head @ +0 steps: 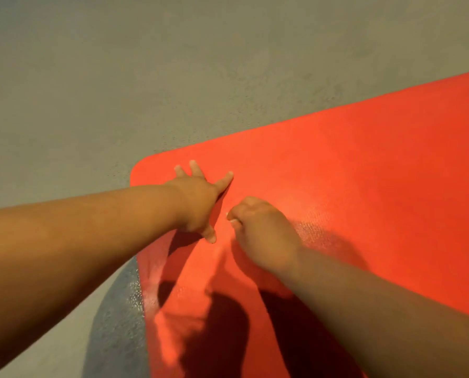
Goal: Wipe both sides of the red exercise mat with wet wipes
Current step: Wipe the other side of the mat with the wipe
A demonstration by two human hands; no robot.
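The red exercise mat point(350, 173) is lying flat on a grey floor point(118, 77), filling the right and near part of the view. Its rounded far-left corner is showing, while its right end and near end are running out of the picture.

The left hand point(197, 203) is resting palm down on the mat just inside that corner. Its fingers are spread and straight and its thumb is pointing toward the near side.

The right hand point(257, 225) is sitting just to the right of it, close but not touching, knuckles up and fingers curled tightly under. A pale scrap point(232, 220) is peeking out at its fingertips, and the fingers seem to be pinching it. Most of it is hiding under the hand, and it is too small to tell what it is.

A shiny patch point(309, 230) is glinting on the mat just right of the right hand, and a similar sheen is running along the mat's left edge. Dark shadows point(222, 331) are covering the near part of the mat, blurring the surface there. Both forearms are entering from the near corners, cut off by the frame.
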